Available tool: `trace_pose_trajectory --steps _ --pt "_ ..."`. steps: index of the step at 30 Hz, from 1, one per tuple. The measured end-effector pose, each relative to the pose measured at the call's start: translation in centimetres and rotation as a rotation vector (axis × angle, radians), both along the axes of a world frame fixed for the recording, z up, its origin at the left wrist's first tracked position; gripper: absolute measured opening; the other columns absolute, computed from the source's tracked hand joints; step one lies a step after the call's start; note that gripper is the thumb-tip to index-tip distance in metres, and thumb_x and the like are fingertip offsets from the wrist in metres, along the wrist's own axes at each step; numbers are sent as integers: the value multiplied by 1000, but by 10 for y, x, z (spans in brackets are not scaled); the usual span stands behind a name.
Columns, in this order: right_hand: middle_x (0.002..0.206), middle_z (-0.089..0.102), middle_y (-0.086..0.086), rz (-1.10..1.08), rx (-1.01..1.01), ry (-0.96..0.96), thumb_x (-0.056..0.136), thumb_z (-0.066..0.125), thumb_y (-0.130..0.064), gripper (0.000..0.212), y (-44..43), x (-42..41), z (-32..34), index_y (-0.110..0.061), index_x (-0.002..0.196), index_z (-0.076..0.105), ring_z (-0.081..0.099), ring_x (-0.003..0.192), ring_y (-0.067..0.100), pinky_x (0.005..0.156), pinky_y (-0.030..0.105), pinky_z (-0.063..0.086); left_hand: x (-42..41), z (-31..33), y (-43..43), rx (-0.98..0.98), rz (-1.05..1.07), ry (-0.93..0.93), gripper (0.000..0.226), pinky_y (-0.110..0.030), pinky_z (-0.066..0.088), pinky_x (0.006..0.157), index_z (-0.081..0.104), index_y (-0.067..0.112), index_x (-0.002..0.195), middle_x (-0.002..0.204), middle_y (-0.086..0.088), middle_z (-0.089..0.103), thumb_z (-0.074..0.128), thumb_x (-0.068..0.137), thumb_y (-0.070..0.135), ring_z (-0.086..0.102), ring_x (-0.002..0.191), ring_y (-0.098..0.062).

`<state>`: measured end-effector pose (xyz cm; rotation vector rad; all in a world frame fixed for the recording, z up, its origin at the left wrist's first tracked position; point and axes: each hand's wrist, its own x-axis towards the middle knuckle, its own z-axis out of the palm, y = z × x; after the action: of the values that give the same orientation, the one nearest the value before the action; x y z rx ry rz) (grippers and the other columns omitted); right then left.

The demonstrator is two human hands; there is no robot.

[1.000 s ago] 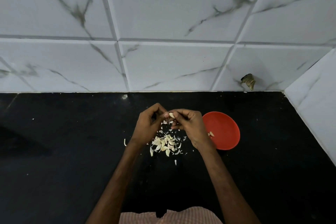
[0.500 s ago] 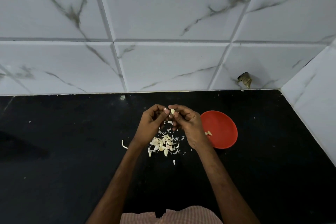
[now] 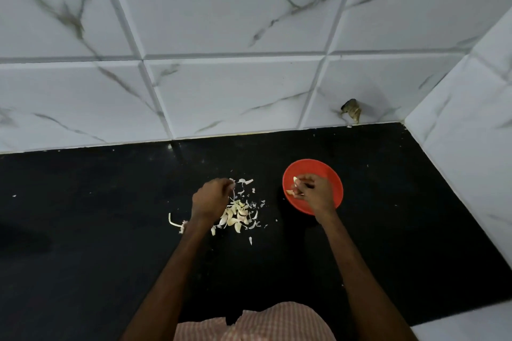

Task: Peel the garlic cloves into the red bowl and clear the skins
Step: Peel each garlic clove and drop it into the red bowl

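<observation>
**A:** What has changed in the last second?

**B:** The hands were joined above the pile [image 3: 235, 216] of cloves and skins, working one clove between them. Now they have parted. The right hand [image 3: 315, 194] has swung out to 3 o'clock and sits over the red bowl [image 3: 331, 174], while the left hand [image 3: 210, 198] stays above the pile

**A:** So that clove is done?

**B:** I'd judge so. A pale peeled clove [image 3: 296, 180] shows at the right fingertips, on the bowl's 9 o'clock side, close to another clove [image 3: 289, 192] already in it. Plenty of cloves remain in the pile, and skins are scattered over the black counter [image 3: 110, 230], so the task looks far from finished

**A:** How are the hands held?

**B:** The right is palm down, with its fingers curled in toward the peeled clove. I cannot tell whether they pinch it or have let go. The left is knuckles up, with its fingers bunched at 12 o'clock of the pile, pinching what looks like a strip of skin [image 3: 233, 188] that hangs from the tips

**A:** Anything else nearby?

**B:** A dry stem [image 3: 174, 223] lies at 9 o'clock of the pile, just past the left wrist
</observation>
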<state>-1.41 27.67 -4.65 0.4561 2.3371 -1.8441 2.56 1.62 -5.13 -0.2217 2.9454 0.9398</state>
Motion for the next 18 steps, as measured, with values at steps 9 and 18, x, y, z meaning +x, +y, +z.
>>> trace_pose_trajectory --steps 9,18 --pt "102 72 20 28 250 -57 100 56 0 18 22 -1 -23 3 113 67 72 86 28 83 46 61 0 -13 11 -244 -1 -98 34 -40 47 79 53 23 135 113 -10 71 47 104 34 67 105 -34" --pt "88 77 4 -46 -31 9 99 62 -9 4 8 7 1 -10 103 62 75 78 16 68 31 62 4 -2 11 -162 34 -93 28 -45 48 81 46 19 121 112 -5 67 59 99 30 65 102 -31"
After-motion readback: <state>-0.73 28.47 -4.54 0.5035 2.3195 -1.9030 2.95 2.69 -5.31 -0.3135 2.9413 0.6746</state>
